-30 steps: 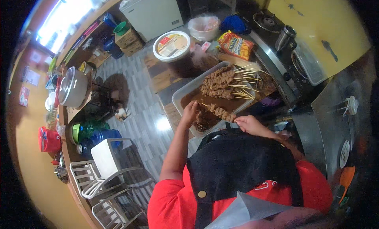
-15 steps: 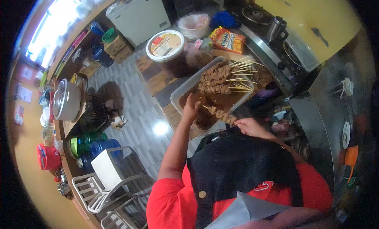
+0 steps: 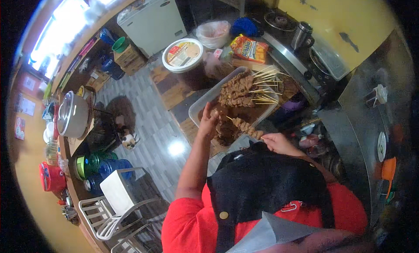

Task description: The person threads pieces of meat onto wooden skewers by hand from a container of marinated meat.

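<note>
My right hand (image 3: 281, 144) is closed around the bare lower end of a meat skewer (image 3: 245, 127), whose pieces are threaded along the stick and whose tip points up and left. My left hand (image 3: 209, 122) is held over the near left side of a clear plastic tub (image 3: 196, 105), one finger stretched upward and the fingers apart; whether a bit of meat lies against them is hard to make out. Loose marinated meat (image 3: 227, 133) lies in the tub near that hand. Several finished skewers (image 3: 238, 90) are piled at the tub's far side, their bare sticks pointing right.
The tub rests on a wooden table (image 3: 170, 93), beside a white lidded bucket (image 3: 182, 55), a wrapped bowl (image 3: 214, 34) and an orange packet (image 3: 248, 48). A stove (image 3: 301, 65) with a steel mug (image 3: 302, 35) stands right. A cat (image 3: 128, 141) is on the floor left.
My left hand has shifted slightly, its fingers spreading a little more over the tub. The skewer in my right hand has moved slightly, still gripped at its lower end.
</note>
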Demonstrator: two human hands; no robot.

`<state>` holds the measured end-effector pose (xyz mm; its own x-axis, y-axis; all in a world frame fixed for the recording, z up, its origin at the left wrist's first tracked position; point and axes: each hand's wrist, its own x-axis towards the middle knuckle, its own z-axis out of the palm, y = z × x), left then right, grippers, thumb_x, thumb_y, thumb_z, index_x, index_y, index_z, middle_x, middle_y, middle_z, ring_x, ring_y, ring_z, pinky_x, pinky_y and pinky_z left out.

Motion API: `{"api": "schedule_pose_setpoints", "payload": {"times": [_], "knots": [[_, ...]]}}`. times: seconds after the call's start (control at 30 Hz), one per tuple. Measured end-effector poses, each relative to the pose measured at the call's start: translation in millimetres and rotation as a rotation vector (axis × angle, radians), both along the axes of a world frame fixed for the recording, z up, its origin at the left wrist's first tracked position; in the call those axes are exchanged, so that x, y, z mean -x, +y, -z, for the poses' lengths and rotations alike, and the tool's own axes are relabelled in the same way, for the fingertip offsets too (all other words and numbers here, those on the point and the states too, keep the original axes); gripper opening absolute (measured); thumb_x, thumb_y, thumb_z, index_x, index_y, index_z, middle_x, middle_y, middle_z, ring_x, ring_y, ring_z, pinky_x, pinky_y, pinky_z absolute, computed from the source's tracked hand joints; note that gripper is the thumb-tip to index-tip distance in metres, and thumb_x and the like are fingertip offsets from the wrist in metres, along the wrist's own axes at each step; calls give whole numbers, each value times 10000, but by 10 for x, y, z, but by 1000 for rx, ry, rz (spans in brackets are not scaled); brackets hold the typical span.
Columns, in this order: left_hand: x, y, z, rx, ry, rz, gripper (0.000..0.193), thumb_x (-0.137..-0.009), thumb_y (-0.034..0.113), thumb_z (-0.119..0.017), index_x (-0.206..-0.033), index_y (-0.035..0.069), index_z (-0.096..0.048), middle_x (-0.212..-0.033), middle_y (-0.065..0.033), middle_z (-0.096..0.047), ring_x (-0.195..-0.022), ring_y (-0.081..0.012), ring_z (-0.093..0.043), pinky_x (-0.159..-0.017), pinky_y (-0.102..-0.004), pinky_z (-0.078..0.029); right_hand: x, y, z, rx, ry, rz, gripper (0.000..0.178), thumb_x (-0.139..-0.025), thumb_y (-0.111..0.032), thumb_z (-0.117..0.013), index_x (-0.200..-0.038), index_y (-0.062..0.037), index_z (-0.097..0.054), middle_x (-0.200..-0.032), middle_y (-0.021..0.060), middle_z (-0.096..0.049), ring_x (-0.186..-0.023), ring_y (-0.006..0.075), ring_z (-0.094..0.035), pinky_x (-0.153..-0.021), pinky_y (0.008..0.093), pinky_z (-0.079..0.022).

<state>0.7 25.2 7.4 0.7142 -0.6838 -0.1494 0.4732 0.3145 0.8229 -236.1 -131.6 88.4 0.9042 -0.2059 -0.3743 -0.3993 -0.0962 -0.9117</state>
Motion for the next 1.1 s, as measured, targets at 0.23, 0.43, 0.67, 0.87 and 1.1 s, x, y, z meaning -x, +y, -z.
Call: {"api": "schedule_pose_setpoints", "payload": {"times": [0.23,0.43,0.67,0.87,1.1], "knots": [[95,-44,-173,162,403,-18,576,-838,97,-387,-1289,175,-37,-1113,-141,-446,-937,-226,-502,-645,-283,-424,-75,-80,160,60,-28,-83,229,-828,-102,-435,-1004,31,-499,-574,-8,-460,-493,61,-414,-444,198,-345],[121,-128,-85,178,304,-33,552,-808,74,-420,-1265,125,-114,-1091,-131,-453,-979,-207,-480,-759,-310,-402,-163,-197,90,27,-23,-115,207,-819,-103,-431,-959,15,-528,-547,-12,-456,-481,61,-422,-447,209,-354],[272,-323,-228,-1,139,-149,446,-794,62,-473,-1198,71,-283,-1034,-100,-496,-907,-183,-521,-704,-266,-438,-256,-573,-47,45,14,-200,231,-833,-122,-432,-997,21,-507,-566,-8,-464,-488,49,-415,-427,197,-333],[302,-428,-116,-129,7,-263,404,-769,27,-507,-1148,62,-371,-1002,-119,-531,-845,-171,-542,-590,-272,-481,-256,-744,-107,92,-14,-258,228,-824,-126,-443,-991,9,-520,-547,1,-470,-468,63,-426,-421,210,-342],[409,-525,-251,-545,-549,-316,349,-768,-5,-479,-1109,46,-422,-966,-96,-550,-825,-138,-543,-651,-251,-461,-291,-790,-255,311,-48,-303,211,-801,-129,-447,-928,6,-548,-531,41,-508,-467,97,-480,-444,251,-386]]}}
